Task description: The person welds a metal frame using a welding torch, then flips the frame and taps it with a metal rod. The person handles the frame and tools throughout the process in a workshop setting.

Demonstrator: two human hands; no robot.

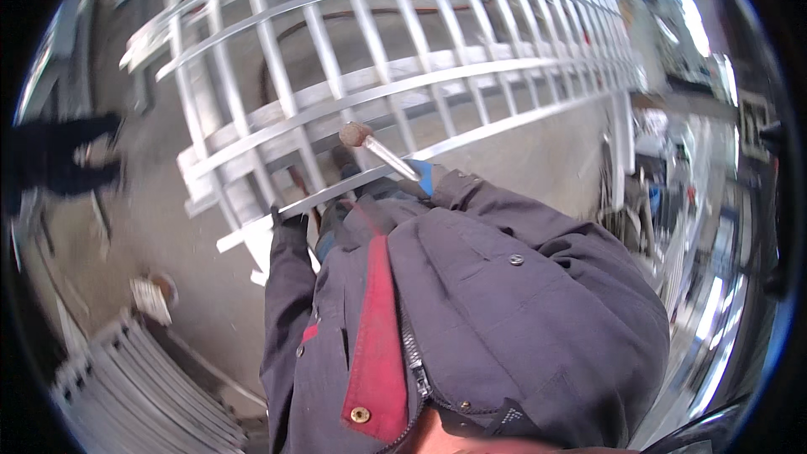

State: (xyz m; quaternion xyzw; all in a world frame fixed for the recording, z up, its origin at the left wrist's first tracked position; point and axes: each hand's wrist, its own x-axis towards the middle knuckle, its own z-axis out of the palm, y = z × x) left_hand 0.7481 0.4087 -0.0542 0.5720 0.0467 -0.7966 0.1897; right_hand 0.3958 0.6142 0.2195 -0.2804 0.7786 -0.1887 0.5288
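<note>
In front of me lies a long silver metal railing (336, 105) with crossbars between its long rails. My right hand (426, 176) is closed around the handle of a mallet (389, 157). The mallet has a rounded brown head and a silvery shaft, and it is held above the near rail. Blue shows at its lower end; whether that is a glove or the grip I cannot tell. My left hand (290, 224), in a dark glove, is at the near rail close to the railing's left end. It looks closed on that rail, with some fingers hidden.
Pale beams (244, 122) run beneath the railing. Grey slatted metal pieces (139, 387) are stacked at the lower left, near a small whitish board (151, 298). A person in dark clothes (63, 160) stands at the far left. Racks and stacked material (664, 176) line the right side.
</note>
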